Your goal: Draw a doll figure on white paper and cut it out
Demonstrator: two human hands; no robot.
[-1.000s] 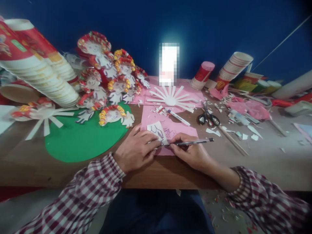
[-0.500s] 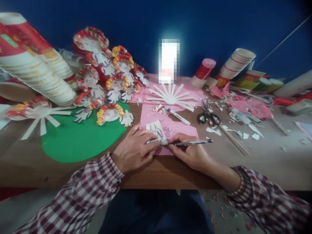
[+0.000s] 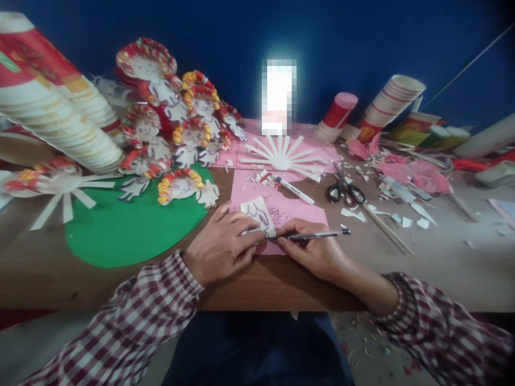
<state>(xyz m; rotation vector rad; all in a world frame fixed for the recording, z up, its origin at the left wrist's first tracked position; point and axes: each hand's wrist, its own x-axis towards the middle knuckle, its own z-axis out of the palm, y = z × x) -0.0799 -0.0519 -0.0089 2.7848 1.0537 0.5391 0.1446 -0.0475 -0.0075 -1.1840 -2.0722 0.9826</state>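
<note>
My left hand (image 3: pixel 223 244) lies over a small white paper piece (image 3: pixel 253 209) with purple-black outlines drawn on it, its fingers curled and pinning the piece down. Under it is a pink sheet (image 3: pixel 311 215) with dark scribbles. A clear pen (image 3: pixel 322 235) is pinched in my right hand (image 3: pixel 317 252), its tip at the paper piece's lower right corner, close to my left fingertips. The exact tip contact is hidden. Just beyond both hands a white marker (image 3: pixel 295 191) rests on the pink sheet.
Paper dolls with ringed hair (image 3: pixel 181 187) and a green sheet (image 3: pixel 132 236) are at left, beside leaning stacks of paper cups (image 3: pixel 76 107). A white paper cut into strips (image 3: pixel 280 160) lies behind the marker. Black scissors (image 3: pixel 346 193), a wooden stick (image 3: pixel 386 228) and paper scraps lie at right.
The view has shifted very slightly. Both hands, the pen and the paper piece keep almost the same position.
</note>
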